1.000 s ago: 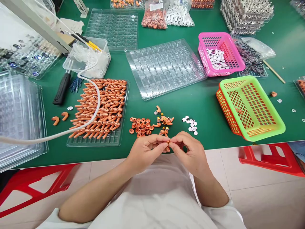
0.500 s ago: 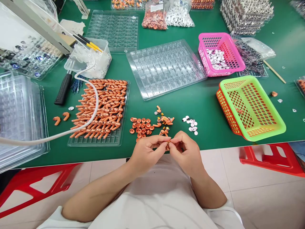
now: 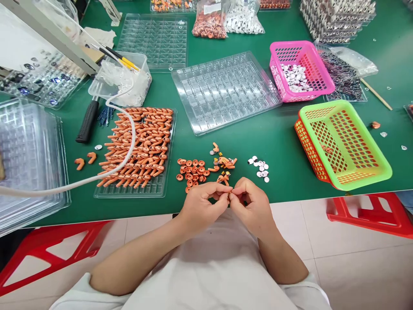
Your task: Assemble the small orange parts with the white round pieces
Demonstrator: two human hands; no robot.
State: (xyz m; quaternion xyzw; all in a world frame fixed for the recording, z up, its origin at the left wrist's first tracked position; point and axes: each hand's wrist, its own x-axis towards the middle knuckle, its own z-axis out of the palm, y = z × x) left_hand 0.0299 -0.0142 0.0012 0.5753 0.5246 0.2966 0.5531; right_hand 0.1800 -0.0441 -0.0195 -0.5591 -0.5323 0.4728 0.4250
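Observation:
My left hand (image 3: 204, 204) and my right hand (image 3: 253, 204) meet fingertip to fingertip at the table's front edge. Both are closed in a pinch on one small orange part, mostly hidden by the fingers; it looks like an earbud piece. Just beyond the fingertips lie several orange earbud shells (image 3: 227, 162) with gold-coloured bits showing. Left of those is a cluster of round orange caps (image 3: 192, 168). Small white and black discs (image 3: 262, 165) are scattered to the right of my hands.
A clear tray of orange earbud shells (image 3: 138, 146) stands left, crossed by a white cable (image 3: 133, 133). An empty-celled clear tray (image 3: 226, 92) lies ahead. To the right are a green basket (image 3: 371, 150) and a pink basket (image 3: 324, 82). A black-handled tool (image 3: 87, 122) lies left.
The fingertips stay pinched together with only a slight shift. The whole view has moved a little; the things on the table keep their places.

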